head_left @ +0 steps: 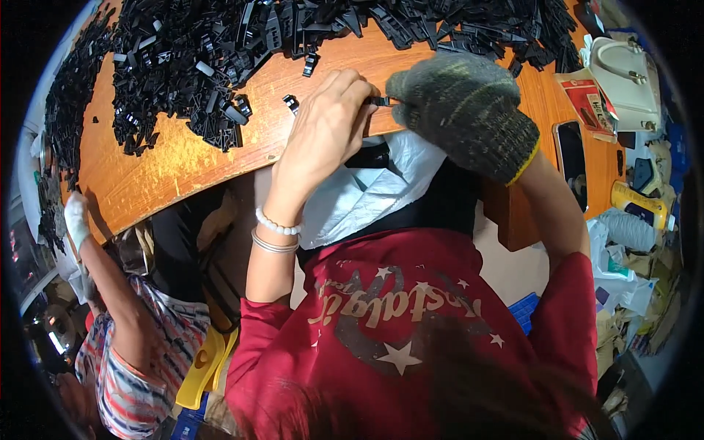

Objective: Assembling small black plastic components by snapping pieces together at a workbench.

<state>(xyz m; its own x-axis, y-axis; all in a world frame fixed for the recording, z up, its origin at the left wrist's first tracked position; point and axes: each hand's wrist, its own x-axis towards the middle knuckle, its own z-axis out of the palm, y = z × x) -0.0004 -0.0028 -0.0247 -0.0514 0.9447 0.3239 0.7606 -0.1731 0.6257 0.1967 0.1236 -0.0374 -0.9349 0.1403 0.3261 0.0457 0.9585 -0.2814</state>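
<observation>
A small black plastic part (378,101) is held between my two hands, just over the table's near edge. My left hand (326,125) is bare, with its fingers closed around the left end; its fingertips are partly hidden. On my right hand (466,106) is a dark grey knit glove, and its thumb and fingers pinch the right end. A loose black clip-like piece (291,103) lies beside my left hand, and another black piece (311,63) lies farther back. Across my lap, below my hands, is a pale plastic bag (367,198) with something black in its opening.
Heaped black plastic parts (279,33) cover the back and left of the wooden table (176,172). At the right lie a phone (571,163), a red packet (587,103) and a white handbag (625,81). A co-worker's white-gloved hand (75,213) is at the left edge.
</observation>
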